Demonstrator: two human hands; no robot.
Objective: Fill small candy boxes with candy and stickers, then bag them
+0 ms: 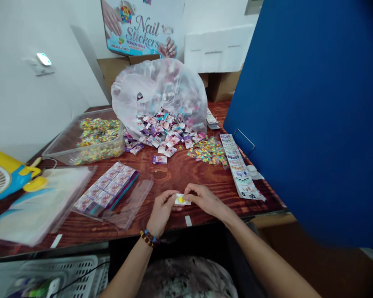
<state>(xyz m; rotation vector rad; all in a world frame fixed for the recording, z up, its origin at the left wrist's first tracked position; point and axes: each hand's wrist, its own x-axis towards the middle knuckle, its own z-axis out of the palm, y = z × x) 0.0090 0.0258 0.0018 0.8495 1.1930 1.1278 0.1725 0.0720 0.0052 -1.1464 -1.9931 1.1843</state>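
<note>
My left hand (161, 212) and my right hand (204, 200) meet over the wooden table (174, 174), pinching a small white nail sticker packet (182, 200) with a yellow design from both sides. A heap of small packaged nail sticker sets (161, 134) spills from a large clear plastic bag (158, 93) ahead of my hands. Left of my hands lie neat rows of packets (107, 190) on a clear plastic sleeve (132, 205). To the right lies a long printed sticker strip (240, 167).
A clear plastic tub (83, 138) of colourful loose pieces stands at the left, and a loose pile of similar pieces (208, 151) lies right of the heap. A blue board (304, 116) blocks the right side. A yellow-and-blue fan (6, 176) sits at the far left, beside stacked plastic sheets (37, 205).
</note>
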